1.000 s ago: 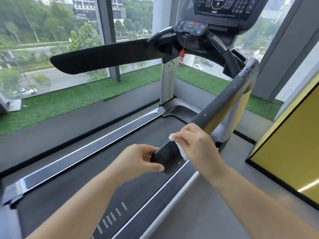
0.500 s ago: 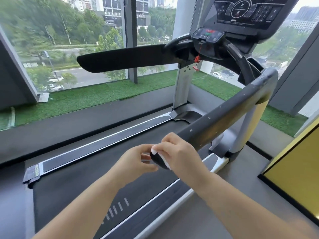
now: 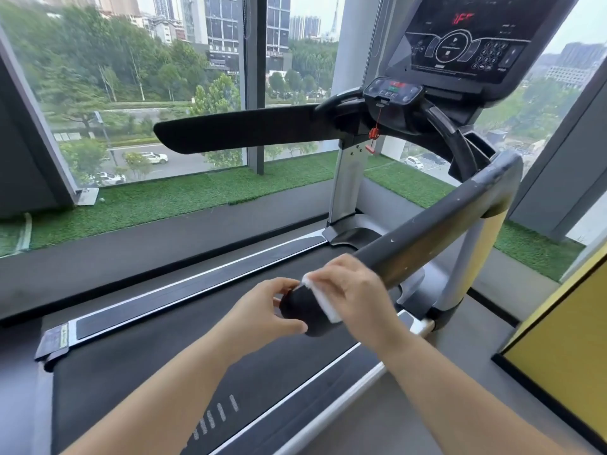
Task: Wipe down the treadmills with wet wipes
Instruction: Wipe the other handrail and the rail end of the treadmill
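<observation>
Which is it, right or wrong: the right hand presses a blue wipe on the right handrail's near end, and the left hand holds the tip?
Wrong: the head view shows a white wipe, not blue. The right hand presses it on the near end of the right handrail; the left hand holds the tip.

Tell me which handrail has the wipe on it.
The near handrail by the yellow wall: right hand presses the wipe there. The window-side handrail is untouched.

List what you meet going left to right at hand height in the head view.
left hand → right handrail's black end → wet wipe → right hand → yellow panel
</observation>
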A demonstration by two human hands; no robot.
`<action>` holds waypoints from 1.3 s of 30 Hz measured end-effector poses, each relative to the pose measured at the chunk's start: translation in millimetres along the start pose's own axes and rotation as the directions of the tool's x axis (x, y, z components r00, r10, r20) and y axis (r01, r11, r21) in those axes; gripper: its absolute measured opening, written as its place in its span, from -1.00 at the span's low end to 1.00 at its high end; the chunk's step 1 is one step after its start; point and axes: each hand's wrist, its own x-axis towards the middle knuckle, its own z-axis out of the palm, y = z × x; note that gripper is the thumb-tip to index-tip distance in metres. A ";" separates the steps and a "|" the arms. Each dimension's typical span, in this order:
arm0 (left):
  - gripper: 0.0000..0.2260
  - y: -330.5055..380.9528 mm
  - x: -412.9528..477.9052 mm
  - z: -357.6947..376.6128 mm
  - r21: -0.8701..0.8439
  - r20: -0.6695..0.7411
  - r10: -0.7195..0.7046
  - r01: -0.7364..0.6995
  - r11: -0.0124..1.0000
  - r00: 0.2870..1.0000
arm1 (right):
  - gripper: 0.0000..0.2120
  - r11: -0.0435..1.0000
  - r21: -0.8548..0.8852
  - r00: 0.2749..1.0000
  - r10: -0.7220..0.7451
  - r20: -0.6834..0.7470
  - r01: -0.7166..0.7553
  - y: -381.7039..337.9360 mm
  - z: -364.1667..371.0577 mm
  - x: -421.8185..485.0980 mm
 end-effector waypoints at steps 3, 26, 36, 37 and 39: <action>-0.46 7.2 8.5 0.2 0.060 -0.030 0.028 -0.026 0.998 0.999 | -0.81 0.994 -0.066 0.990 -0.081 0.119 0.089 5.4 13.2 -5.6; -0.44 26.9 27.7 6.6 0.287 0.015 0.117 -0.116 0.951 0.993 | -0.65 0.945 -0.326 0.999 -0.016 0.030 0.025 28.5 -11.2 0.6; -0.51 29.3 29.4 11.5 0.407 -0.041 0.076 -0.053 0.912 0.996 | -0.76 0.986 -0.151 0.986 0.048 -0.157 -0.072 18.1 -12.5 2.4; -0.54 28.5 29.3 11.4 0.407 -0.052 0.065 -0.038 0.913 0.997 | -0.77 0.984 -0.172 0.996 0.022 -0.086 -0.036 12.3 -5.7 -0.7; -0.60 27.7 29.4 10.4 0.382 -0.061 0.045 -0.018 0.924 0.997 | -0.80 0.981 -0.195 1.000 0.019 -0.011 -0.020 11.1 5.2 -6.1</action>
